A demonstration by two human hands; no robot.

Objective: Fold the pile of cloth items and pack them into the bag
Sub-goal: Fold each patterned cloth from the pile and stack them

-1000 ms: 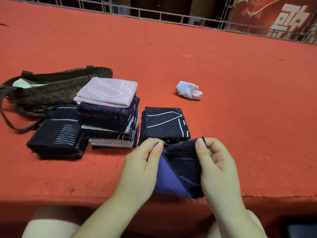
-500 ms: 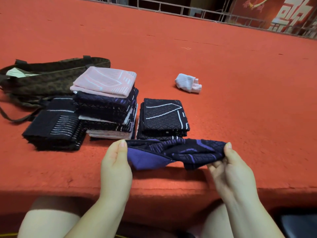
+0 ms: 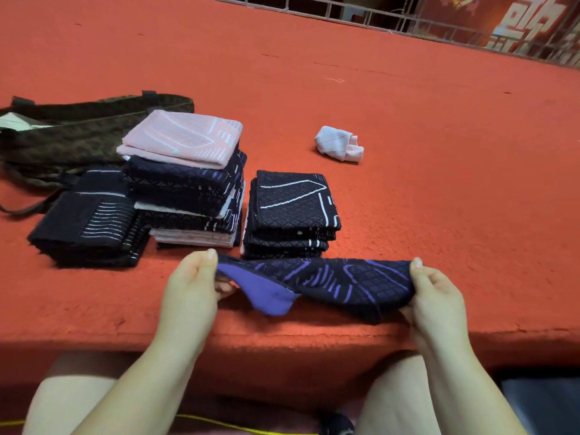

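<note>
A dark navy cloth with purple lines [image 3: 342, 282] hangs stretched just above the near edge of the red table. My left hand [image 3: 191, 284] pinches its left corner, where the purple underside droops. My right hand [image 3: 434, 290] pinches its right corner. Behind it lie three piles of folded cloths: a short dark pile [image 3: 293, 211], a tall pile topped by a pink cloth [image 3: 185, 177], and a low dark striped pile [image 3: 91, 224]. A crumpled pale cloth [image 3: 339, 144] lies alone farther back. The dark brown bag [image 3: 78, 133] lies flat at the far left.
The red felt table [image 3: 439, 152] stretches wide to the right and back. A metal railing [image 3: 376, 17] runs along the far edge. My knees show below the table's front edge.
My hands have moved apart, spreading the navy cloth from a bunched hold into a wide stretched strip. The piles and bag have not moved.
</note>
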